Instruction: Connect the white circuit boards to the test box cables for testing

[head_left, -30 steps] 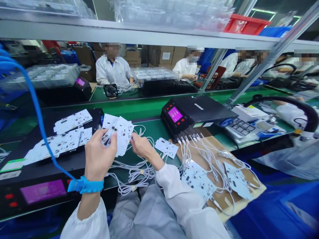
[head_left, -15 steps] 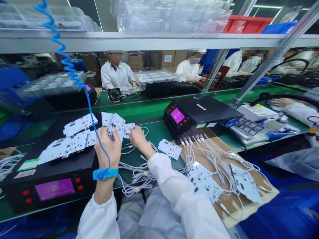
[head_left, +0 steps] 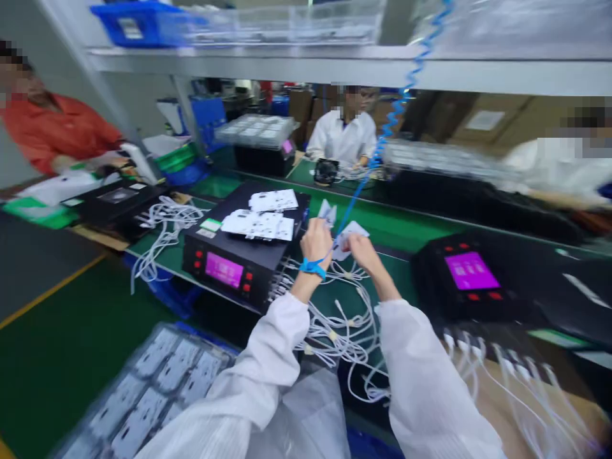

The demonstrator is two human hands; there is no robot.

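Both left hand [head_left: 316, 239] and right hand [head_left: 362, 252] pinch white boards [head_left: 352, 232]; a snagged blue cord [head_left: 394, 117] could jerk one onto cables [head_left: 337, 343] near the front edge of the worktop [head_left: 400, 265].

Peering under a pale metal shelf [head_left: 287, 67], across a green-topped bench [head_left: 396, 274], towards brown cardboard boxes [head_left: 463, 137]; down left, catching dark green floor [head_left: 57, 363] and a straight yellow line [head_left: 52, 291].

Both hands [head_left: 315, 242] [head_left: 361, 250] forward, close together
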